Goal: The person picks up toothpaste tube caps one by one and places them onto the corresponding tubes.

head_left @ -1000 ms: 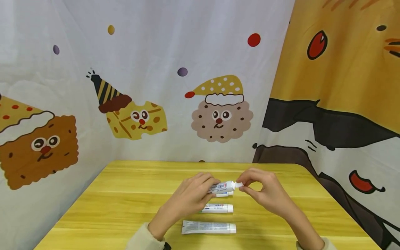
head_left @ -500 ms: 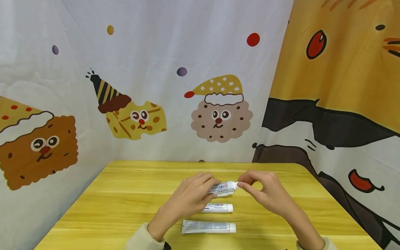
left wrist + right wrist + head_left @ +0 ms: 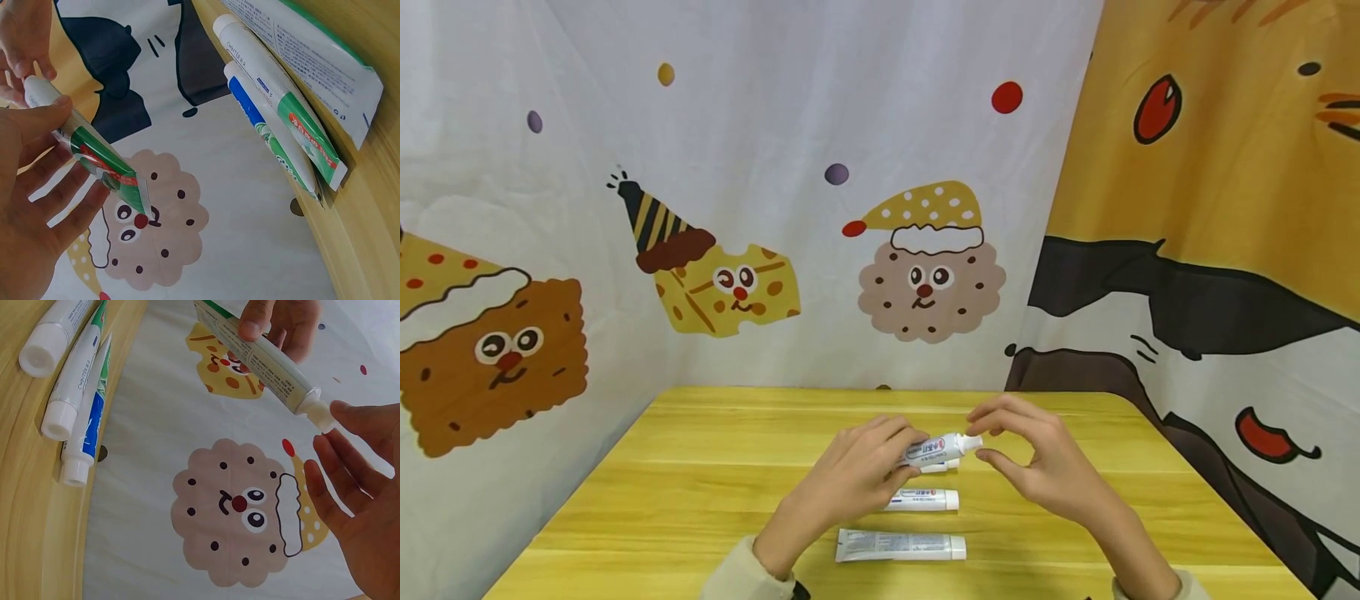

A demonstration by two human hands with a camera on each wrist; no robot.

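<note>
My left hand (image 3: 865, 462) grips a white toothpaste tube (image 3: 934, 450) above the table, thumb on one side and fingers on the other. The left wrist view shows the green printed end of this held tube (image 3: 103, 159). Its white cap (image 3: 320, 417) points toward my right hand (image 3: 1037, 454). The right hand's thumb and fingertips are parted loosely about the cap, touching or nearly touching it. Below lie three more toothpaste tubes: a near one with its text side up (image 3: 901, 546), a middle one (image 3: 925, 500), and a far one (image 3: 942, 467) mostly hidden by the left hand and held tube.
The yellow wood-grain table (image 3: 700, 492) carries the lying tubes in a row, caps to the right. Behind it hangs a white curtain (image 3: 760, 125) with cartoon snack prints. An orange and black printed curtain (image 3: 1217, 183) closes the right side.
The right hand's fingers pinched the cap in the earlier frames; now they have spread and the cap shows between them. The left hand and the tube stay nearly in place.
</note>
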